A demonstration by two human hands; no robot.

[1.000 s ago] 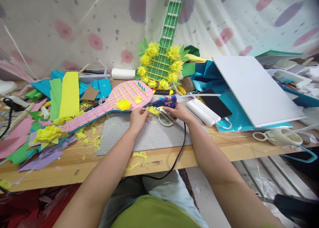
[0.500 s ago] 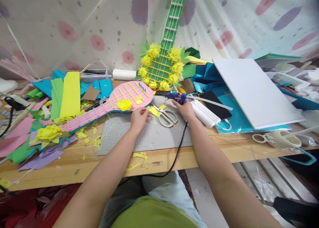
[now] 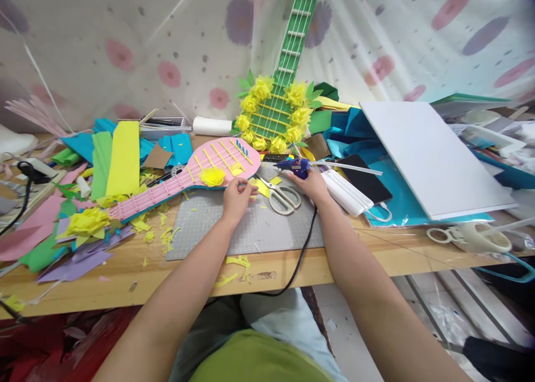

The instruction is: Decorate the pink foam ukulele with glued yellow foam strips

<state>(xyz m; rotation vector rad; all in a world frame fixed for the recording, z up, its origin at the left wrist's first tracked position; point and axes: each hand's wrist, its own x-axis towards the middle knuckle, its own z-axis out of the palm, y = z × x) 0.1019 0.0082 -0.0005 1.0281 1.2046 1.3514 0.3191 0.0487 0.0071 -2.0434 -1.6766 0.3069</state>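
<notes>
My right hand (image 3: 310,185) is wrapped round a blue hot glue gun (image 3: 295,166), its nozzle pointing left and a long white glue stick (image 3: 355,168) out of its back. Left of it, my left hand (image 3: 238,198) is pinched closed; what its fingertips hold is too small to make out. Behind that hand lies a pink paper lute (image 3: 200,158) with yellow frets and a yellow paper flower (image 3: 212,176). Scissors (image 3: 283,197) with pale handles lie slightly open between my hands, beside yellow paper pieces (image 3: 262,188) on the grey cutting mat (image 3: 209,231).
A green paper instrument (image 3: 288,59) ringed with yellow flowers leans at the back. On the left are coloured paper sheets (image 3: 123,156) and another yellow flower (image 3: 87,221). A white board (image 3: 430,159), a black phone-like slab (image 3: 368,179) and a tape dispenser (image 3: 472,237) lie right. A black cord (image 3: 307,243) crosses the front edge.
The whole view has shifted slightly right and down. The glue gun's nozzle has turned a little and sits slightly lower and closer to my left hand. Both hands keep their grips.
</notes>
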